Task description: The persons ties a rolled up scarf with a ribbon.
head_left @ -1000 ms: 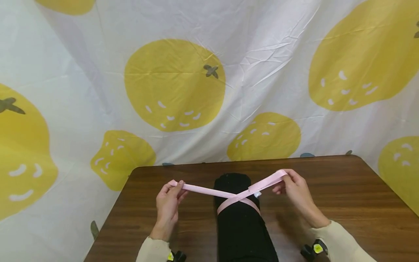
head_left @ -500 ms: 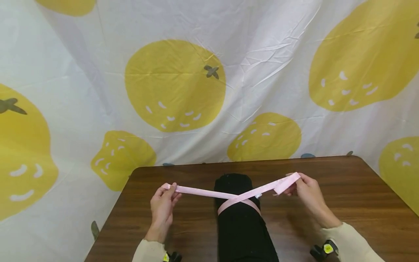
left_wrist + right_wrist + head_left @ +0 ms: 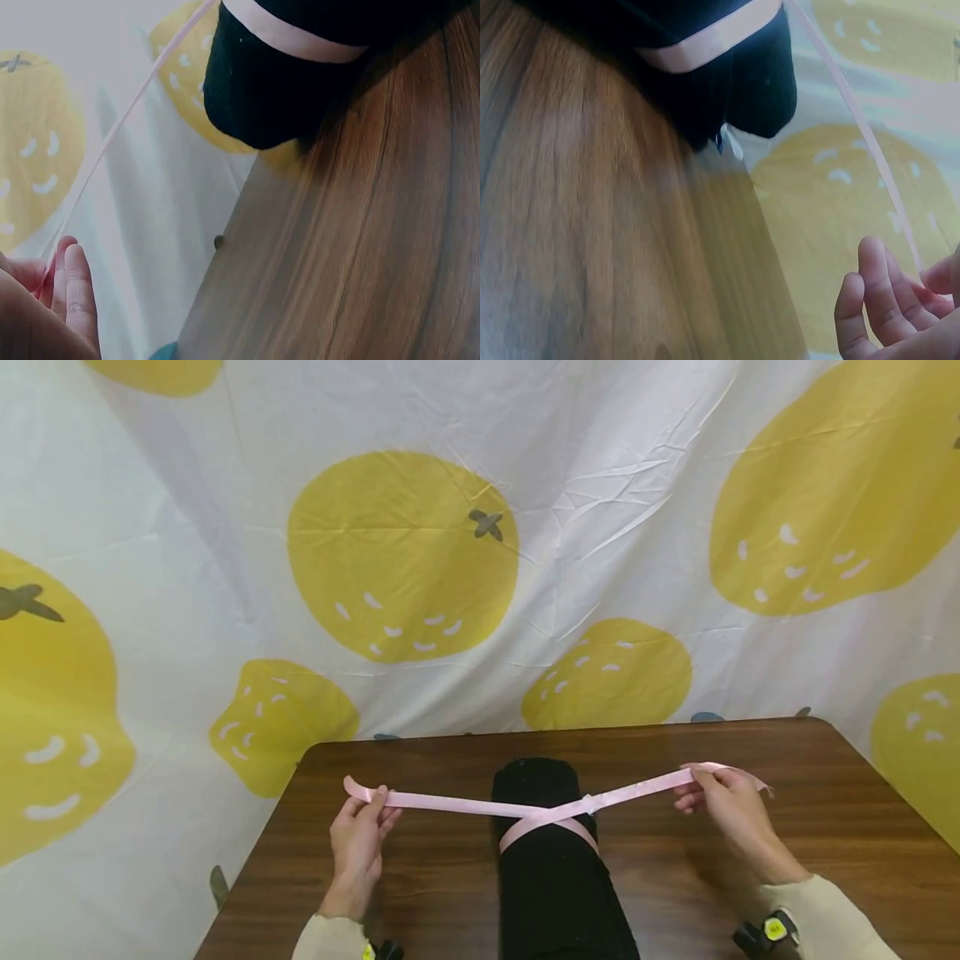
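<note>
Pink ribbon [image 3: 550, 815] crossed over black roll [image 3: 562, 893]

The roll lies lengthwise on the brown bench [image 3: 435, 872], with the ribbon around it and crossed on top. To its left, the left hand [image 3: 356, 852] has its grip narrowed to a pinch on one strand; to its right, the right hand [image 3: 733, 814] pinches the other likewise. Both strands stretch straight outward. Behind hangs a white cloth [image 3: 225, 485] with yellow fruit.

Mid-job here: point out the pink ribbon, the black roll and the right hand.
Pink ribbon [image 3: 544, 815], head view: where its two lengths cross.
Black roll [image 3: 561, 893], head view: its upper side.
Right hand [image 3: 737, 817], head view: the back of the hand.
</note>
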### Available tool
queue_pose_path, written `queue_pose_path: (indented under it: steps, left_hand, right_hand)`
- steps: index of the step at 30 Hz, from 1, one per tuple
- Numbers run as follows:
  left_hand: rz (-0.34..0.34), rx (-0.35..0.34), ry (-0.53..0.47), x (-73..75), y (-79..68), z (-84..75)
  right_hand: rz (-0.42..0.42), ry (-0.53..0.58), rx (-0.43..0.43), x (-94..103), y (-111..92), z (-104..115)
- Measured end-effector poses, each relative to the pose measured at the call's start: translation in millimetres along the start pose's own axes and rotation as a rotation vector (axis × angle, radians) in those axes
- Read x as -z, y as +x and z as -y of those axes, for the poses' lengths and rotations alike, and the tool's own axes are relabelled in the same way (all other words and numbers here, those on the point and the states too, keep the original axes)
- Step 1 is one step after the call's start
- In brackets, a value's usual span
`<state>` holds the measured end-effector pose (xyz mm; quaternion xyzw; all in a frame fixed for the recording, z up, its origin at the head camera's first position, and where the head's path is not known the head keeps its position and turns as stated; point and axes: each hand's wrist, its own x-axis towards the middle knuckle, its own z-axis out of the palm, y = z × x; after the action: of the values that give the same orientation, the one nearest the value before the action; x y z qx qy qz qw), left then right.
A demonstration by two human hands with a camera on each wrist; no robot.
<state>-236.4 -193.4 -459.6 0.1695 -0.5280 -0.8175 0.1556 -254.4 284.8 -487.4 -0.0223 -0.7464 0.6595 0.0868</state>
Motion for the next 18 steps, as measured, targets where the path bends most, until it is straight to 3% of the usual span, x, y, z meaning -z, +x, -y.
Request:
queue_pose_path:
  steps: [4,7,13,18]
  left_hand:
    - [0.000,0.010,0.024,7.1,2.8,-0.3]
    - [0.001,0.014,0.026,12.4,5.3,-0.7]
    - [-0.001,0.024,0.067,21.9,8.9,-1.7]
    - [-0.008,0.030,0.108,29.2,13.2,-2.0]
  right_hand:
    - [-0.011,0.031,-0.008,13.6,17,-35]
    - [-0.015,0.068,-0.013,21.3,22,-48]
    - [0.001,0.072,-0.029,32.9,17,-48]
    - [0.019,0.084,-0.067,38.2,6,-35]
